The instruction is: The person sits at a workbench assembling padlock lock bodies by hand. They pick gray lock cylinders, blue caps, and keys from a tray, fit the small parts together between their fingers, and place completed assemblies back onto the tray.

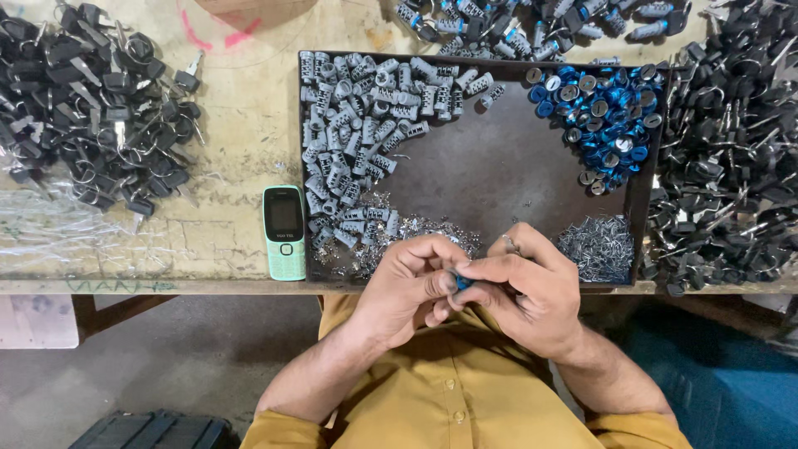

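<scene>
You hold a small blue part (462,283) low in the middle of the frame, just below the near edge of the desk. Only a sliver of it shows, a bright metallic blue, the same colour as the round blue caps (603,116) heaped in the upper right of the frame. It sits pinched between the fingertips of your left hand (411,287) and your right hand (524,291), which meet around it and hide most of it, so its shape and which way it faces cannot be told
</scene>
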